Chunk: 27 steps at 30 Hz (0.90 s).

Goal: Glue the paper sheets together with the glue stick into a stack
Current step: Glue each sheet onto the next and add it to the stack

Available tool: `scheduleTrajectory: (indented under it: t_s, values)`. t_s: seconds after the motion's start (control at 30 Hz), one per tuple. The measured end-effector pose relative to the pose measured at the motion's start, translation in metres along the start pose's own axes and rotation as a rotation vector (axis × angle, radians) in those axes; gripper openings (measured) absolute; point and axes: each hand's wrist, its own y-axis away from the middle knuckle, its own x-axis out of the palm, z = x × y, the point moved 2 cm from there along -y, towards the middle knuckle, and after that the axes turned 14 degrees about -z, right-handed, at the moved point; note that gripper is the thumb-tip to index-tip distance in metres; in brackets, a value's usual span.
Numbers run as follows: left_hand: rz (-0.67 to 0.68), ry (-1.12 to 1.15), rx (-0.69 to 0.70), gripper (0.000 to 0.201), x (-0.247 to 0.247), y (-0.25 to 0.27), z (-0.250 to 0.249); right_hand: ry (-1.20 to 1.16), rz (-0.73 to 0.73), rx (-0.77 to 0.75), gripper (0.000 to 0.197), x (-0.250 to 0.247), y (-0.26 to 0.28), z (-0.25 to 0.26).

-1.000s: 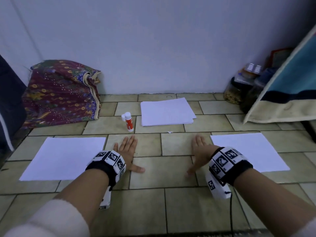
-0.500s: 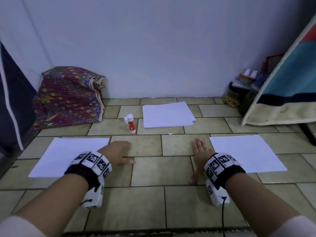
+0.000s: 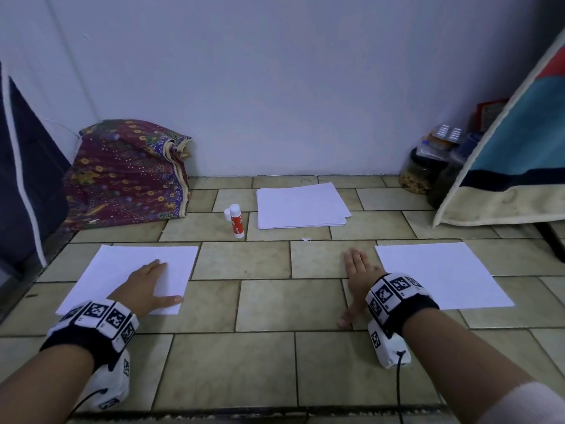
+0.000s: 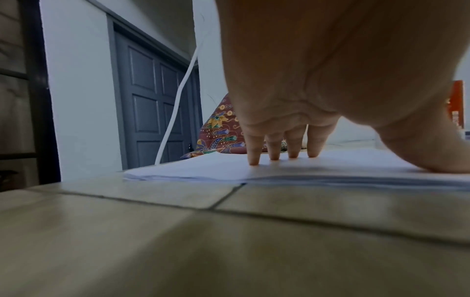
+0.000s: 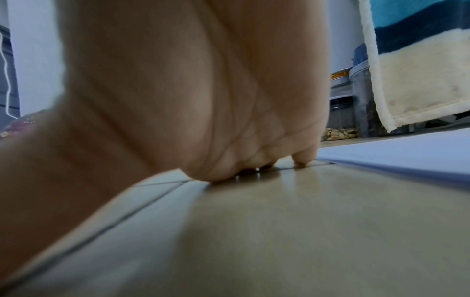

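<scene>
Floor tiles (image 3: 266, 301) serve as the worktable, and the layout reads as staging: the paper pile (image 3: 301, 205) lies by the wall; a left sheet (image 3: 122, 261) and a right sheet (image 3: 440, 273) lie spread well apart; the glue stick (image 3: 237, 221) stands upright just left of the pile. The left hand (image 3: 145, 286) lies flat on the left sheet, fingers (image 4: 254, 148) straight, gripping nothing, probably to slide it; half a second ago it rested on bare tile. The right hand (image 3: 356, 276) stays flat on the tiles, empty, beside the right sheet.
</scene>
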Motion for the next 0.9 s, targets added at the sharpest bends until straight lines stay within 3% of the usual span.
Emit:
scheduleTrajectory:
  t_s: [0.4,0.5,0.57,0.6,0.67,0.73,0.9]
  values:
    - [0.044,-0.051,0.014,0.08,-0.003,-0.004,0.001,-0.016,0.027,-0.005,0.152,-0.004,0.002,0.001]
    - [-0.033,-0.102,-0.009,0.066,-0.014,-0.008,-0.002,-0.014,0.026,-0.007,0.152,-0.004,0.002,0.001]
    - [-0.129,-0.164,0.041,0.057,-0.03,-0.009,-0.009,-0.012,0.026,-0.005,0.153,-0.003,0.001,0.001]
    - [-0.187,-0.175,0.088,0.062,-0.037,-0.009,-0.014,-0.013,0.025,-0.004,0.153,-0.003,0.001,0.001]
    - [-0.279,-0.242,0.192,0.072,-0.05,-0.01,-0.031,-0.007,0.021,-0.002,0.153,-0.002,0.0,0.0]
    - [-0.331,-0.3,0.18,0.054,-0.067,-0.005,-0.063,0.004,0.017,-0.004,0.153,-0.001,-0.001,0.001]
    - [-0.211,-0.176,0.284,0.037,-0.057,0.022,-0.171,0.011,0.051,0.004,0.154,-0.004,-0.002,0.001]
